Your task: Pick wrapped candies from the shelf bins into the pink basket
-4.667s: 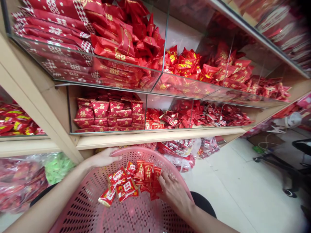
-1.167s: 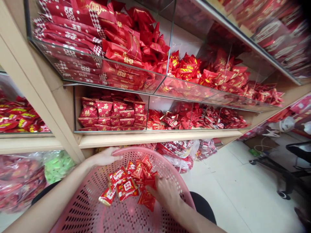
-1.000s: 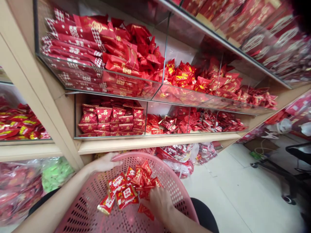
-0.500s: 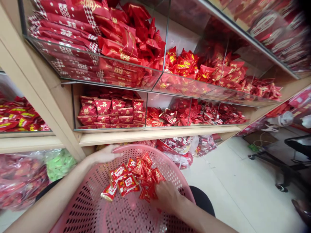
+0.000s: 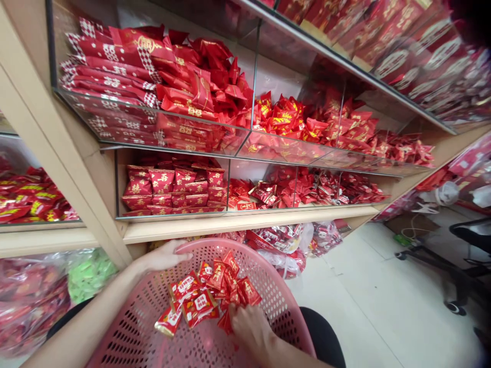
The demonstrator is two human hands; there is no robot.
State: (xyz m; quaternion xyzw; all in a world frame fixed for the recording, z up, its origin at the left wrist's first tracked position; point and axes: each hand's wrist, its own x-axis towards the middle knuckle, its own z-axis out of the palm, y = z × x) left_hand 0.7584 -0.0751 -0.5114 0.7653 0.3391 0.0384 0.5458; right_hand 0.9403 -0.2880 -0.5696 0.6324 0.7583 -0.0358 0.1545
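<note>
A pink perforated plastic basket rests tilted in front of me, held at its upper left rim by my left hand, whose fingers lie over the edge. Inside it is a small heap of red wrapped candy packets, some with gold edges and white lettering. My right hand is down in the basket at the heap's lower right. Its fingers are curled around a red packet, partly hidden by the hand.
Ahead, wooden shelves hold glass-fronted bins of red packets. Below them lie plastic bags of packets and a green bag at left. A wheeled chair base stands on the tiled floor at right.
My right hand has shifted slightly left and down within the basket, with its fingers at the red packets. My left hand keeps its place on the rim. The view has tilted a little upward.
</note>
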